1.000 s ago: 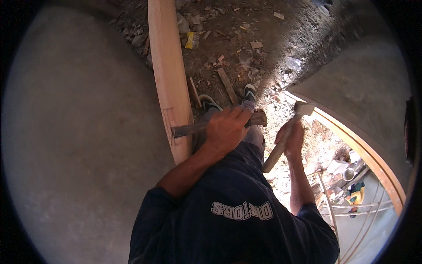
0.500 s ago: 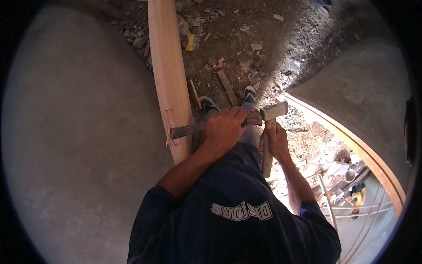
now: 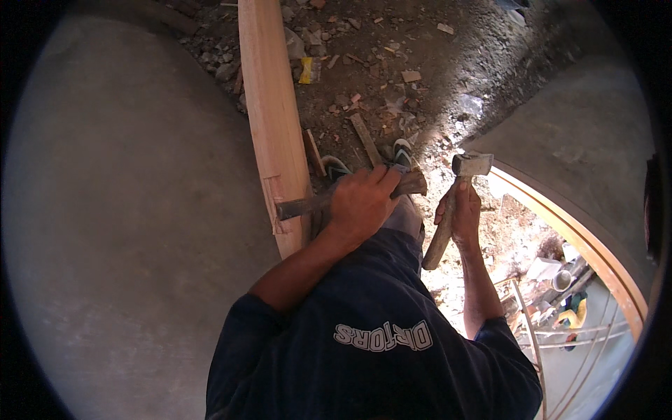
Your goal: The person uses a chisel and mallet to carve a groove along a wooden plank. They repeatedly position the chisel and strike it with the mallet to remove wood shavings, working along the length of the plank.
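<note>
Pale wooden beam (image 3: 269, 105) is apparently being notched at its left edge, near the lower end; a chisel (image 3: 302, 206) is being gripped there by the closed left hand (image 3: 360, 204), a hammer (image 3: 472, 165) being held apart by the closed right hand (image 3: 467, 215); a square blow is seemingly being called for

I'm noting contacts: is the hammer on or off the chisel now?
Off: a gap shows between the hammer in the right hand and the chisel in the left hand.

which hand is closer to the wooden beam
Left. The left hand is just right of the beam, gripping a chisel; the right hand is farther right, holding a hammer.
</note>
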### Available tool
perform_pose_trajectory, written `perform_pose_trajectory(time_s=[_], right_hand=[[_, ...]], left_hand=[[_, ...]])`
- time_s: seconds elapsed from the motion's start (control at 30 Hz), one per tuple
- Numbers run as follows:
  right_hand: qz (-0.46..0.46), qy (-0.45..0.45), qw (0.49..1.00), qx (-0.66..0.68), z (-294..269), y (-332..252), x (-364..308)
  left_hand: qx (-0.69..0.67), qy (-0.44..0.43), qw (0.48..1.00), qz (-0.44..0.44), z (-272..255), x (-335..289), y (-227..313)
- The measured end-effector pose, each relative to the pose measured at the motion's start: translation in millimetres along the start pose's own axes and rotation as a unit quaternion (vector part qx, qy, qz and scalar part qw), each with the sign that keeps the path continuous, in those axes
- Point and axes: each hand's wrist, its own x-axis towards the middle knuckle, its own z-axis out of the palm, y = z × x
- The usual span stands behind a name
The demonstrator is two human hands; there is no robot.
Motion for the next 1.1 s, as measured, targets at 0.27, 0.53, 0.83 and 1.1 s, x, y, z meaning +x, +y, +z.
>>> perform_pose_trajectory(time_s=[0.27, 0.53, 0.83, 1.1], right_hand=[[0.037, 0.007, 0.999, -0.009, 9, 2, 3], [0.022, 0.09, 0.994, 0.066, 3, -15, -3], [-0.019, 0.102, 0.993, 0.053, 15, -8, -13], [-0.02, 0.081, 0.991, 0.102, -12, -1, -4]], left_hand=[[-0.024, -0.001, 0.999, 0.025, -8, 8, -5], [-0.044, 0.024, 0.998, 0.034, -13, 9, -6], [-0.042, 0.019, 0.999, 0.023, -20, 10, -4], [-0.029, 0.028, 0.999, 0.02, -12, 6, -10]])
